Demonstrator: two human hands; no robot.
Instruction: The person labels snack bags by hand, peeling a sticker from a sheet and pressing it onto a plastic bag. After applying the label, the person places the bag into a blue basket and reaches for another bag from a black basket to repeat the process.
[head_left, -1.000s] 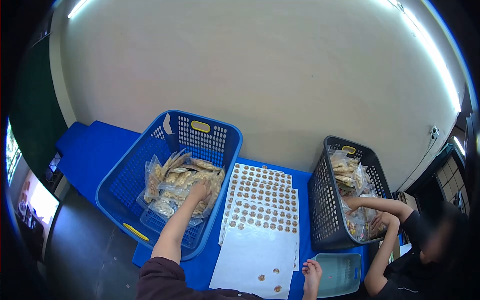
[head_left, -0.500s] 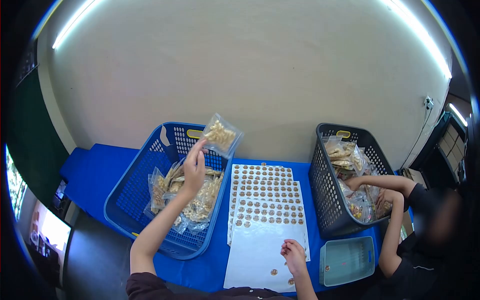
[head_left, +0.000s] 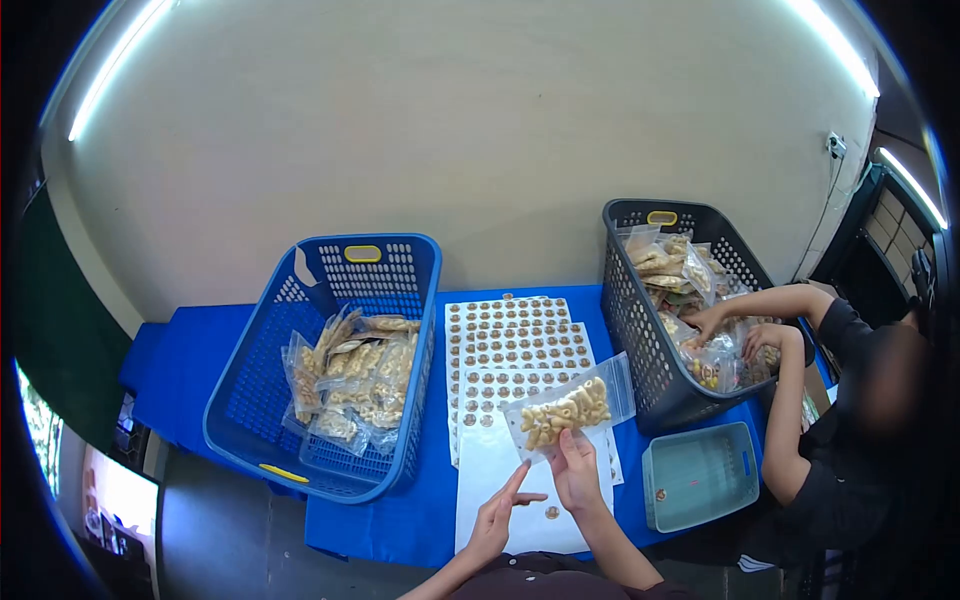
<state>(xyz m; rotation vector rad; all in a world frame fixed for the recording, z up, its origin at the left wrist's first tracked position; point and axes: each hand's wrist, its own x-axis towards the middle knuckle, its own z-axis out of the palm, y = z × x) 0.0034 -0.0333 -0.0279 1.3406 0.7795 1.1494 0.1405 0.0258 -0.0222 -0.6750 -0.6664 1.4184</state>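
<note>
A clear zip bag of pale, curly snack pieces (head_left: 568, 412) is tilted above the sticker sheets (head_left: 520, 345). My right hand (head_left: 578, 478) pinches its lower edge between thumb and fingers. Close by, my left hand (head_left: 497, 518) has its fingers stretched out and thumb apart, fingertips near the bag's lower left corner. Beneath both hands is the bare white part of the front sheet, with a single round sticker (head_left: 552, 512) left near its lower edge. The other sheets still carry rows of round brown stickers.
A blue basket (head_left: 225, 410) with several snack bags (head_left: 360, 380) stands on the left. At the right are a dark grey basket (head_left: 640, 330) of filled bags and a shallow green-grey tray (head_left: 700, 440). A person's hands (head_left: 765, 340) reach into the grey basket.
The snack bag has come from above the blue basket to over the sheets, passing from my left hand to my right. My left hand has come down beside it.
</note>
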